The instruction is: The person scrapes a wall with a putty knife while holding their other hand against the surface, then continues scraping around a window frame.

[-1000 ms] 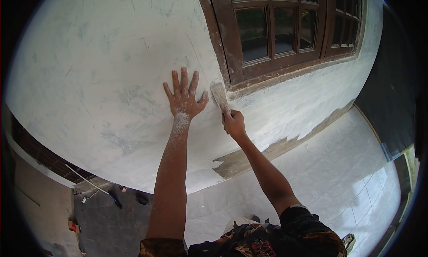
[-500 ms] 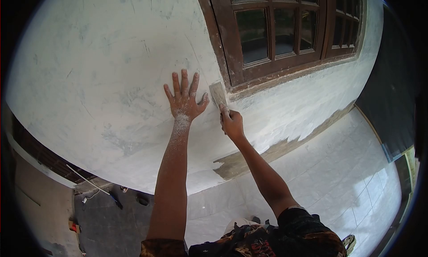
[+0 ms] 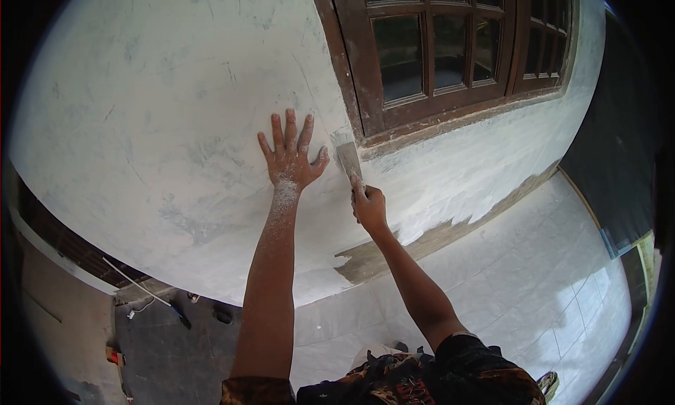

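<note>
My left hand [image 3: 291,152] lies flat on the white plastered wall [image 3: 176,103], fingers spread, with white dust on the wrist and fingertips. To its right, my right hand [image 3: 369,207] is closed around the handle of a putty knife [image 3: 349,160]. The flat blade points up and rests against the wall, just left of and below the lower left corner of the brown window frame [image 3: 373,146]. A grey scraped patch shows on the wall just above the blade.
Brown window sashes [image 3: 436,46] fill the upper right. Below the wall runs a pale tiled floor [image 3: 478,292], with an unplastered grey strip [image 3: 436,243] along the wall's foot. At lower left, a long-handled tool [image 3: 144,289] lies over dark flooring [image 3: 176,349].
My right hand and the putty knife have moved down along the wall, away from the window corner. My left hand has stayed in place.
</note>
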A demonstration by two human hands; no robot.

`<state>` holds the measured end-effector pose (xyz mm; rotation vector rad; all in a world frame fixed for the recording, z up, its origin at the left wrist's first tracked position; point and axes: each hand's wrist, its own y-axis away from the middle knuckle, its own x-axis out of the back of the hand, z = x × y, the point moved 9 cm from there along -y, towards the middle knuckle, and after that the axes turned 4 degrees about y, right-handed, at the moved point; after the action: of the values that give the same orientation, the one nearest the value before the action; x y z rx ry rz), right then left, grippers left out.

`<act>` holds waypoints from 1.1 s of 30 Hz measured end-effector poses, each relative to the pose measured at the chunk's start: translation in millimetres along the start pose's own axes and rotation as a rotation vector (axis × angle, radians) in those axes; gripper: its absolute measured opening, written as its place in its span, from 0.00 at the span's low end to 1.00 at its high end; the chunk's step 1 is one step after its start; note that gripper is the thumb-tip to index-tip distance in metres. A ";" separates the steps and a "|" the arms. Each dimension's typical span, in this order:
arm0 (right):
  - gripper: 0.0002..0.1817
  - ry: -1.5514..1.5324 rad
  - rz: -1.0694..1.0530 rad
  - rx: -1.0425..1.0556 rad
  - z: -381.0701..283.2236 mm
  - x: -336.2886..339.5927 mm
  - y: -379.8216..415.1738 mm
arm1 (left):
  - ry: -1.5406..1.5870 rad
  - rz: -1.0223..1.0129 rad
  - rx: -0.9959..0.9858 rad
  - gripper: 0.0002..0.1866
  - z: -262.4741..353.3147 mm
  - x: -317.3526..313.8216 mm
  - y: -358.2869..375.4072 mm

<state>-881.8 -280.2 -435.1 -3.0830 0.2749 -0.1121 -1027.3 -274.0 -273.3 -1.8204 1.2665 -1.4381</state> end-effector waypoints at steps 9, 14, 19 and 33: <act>0.32 -0.021 0.022 0.056 -17.0 -0.4 -6.0 | 0.013 0.013 0.001 0.42 0.7 1.9 -2.9; 0.32 -0.096 -0.044 -0.094 -6.0 0.7 6.4 | 0.026 0.049 -0.011 0.42 2.7 6.1 -1.7; 0.33 -0.141 -0.027 -0.010 -20.3 -0.1 -1.9 | 0.030 0.022 0.002 0.42 0.9 3.0 -2.5; 0.32 -0.112 -0.069 -0.081 -4.9 -0.5 3.4 | 0.013 0.014 -0.006 0.41 0.8 1.2 -1.5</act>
<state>-883.2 -283.6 -430.4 -3.1650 0.1718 0.0713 -1026.0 -274.5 -271.8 -1.8056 1.2889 -1.4420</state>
